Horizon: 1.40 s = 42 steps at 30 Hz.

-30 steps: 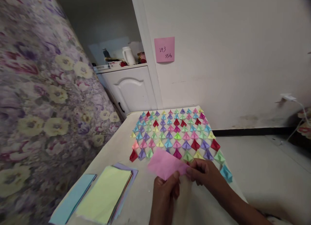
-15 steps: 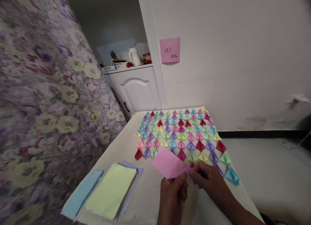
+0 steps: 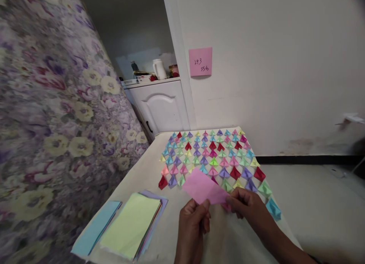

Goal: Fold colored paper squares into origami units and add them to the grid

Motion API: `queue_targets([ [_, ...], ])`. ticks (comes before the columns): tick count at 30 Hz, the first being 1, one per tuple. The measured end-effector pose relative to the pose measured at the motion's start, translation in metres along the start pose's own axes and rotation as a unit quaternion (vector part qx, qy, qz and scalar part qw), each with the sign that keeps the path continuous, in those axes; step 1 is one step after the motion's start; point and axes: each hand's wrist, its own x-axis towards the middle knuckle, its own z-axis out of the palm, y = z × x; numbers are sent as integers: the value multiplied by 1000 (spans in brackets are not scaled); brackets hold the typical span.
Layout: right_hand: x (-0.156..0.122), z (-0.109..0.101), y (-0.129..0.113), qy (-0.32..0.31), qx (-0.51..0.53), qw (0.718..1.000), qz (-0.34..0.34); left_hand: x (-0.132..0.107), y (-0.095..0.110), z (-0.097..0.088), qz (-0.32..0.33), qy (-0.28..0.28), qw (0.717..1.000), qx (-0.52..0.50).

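A pink slip of paper [image 3: 203,188] is held above the table's near part, tilted up to the left. My left hand [image 3: 194,228] pinches its near edge with thumb and fingers closed. At its right corner my right hand [image 3: 246,207] grips it too, fingers curled. Just beyond the paper lie several rows of small folded paper pieces [image 3: 212,157] in red, purple, green, blue, pink and yellow.
A stack of flat coloured sheets [image 3: 129,226], yellow on top, lies at the near left of the white table [image 3: 148,169], with a blue sheet [image 3: 95,228] beside it. A floral fabric [image 3: 51,123] rises at left. Beyond stand a white cabinet [image 3: 158,106] and a wall with a pink note [image 3: 200,61].
Both hands keep hold of the pink paper; it has risen slightly and shifted right, and my left hand's fingers have regripped its edge. The view has panned a little.
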Motion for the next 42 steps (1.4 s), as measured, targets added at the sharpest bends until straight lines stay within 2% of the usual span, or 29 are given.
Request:
queue_targets([
  [5,2,-1,0,2,-6,1000,-2,1,4,-3,15,-7,1000,16],
  [10,-2,0,-7,-1,-31,999,-18,-1,6,1,11,-33,999,-30],
  [14,-7,6,-8,-18,-81,996,-32,-4,6,5,7,-1,998,-68],
  [20,-5,10,-11,-15,-94,993,-70,-7,1,12,-2,11,1000,-15],
  [29,-3,0,-19,7,-49,998,-25,-1,-22,18,-4,44,998,51],
  [35,-3,-1,-22,-11,-19,1000,-16,-3,-22,19,-6,38,998,59],
  [42,4,-2,-6,-19,-30,999,-10,-7,-13,20,-19,10,998,60],
])
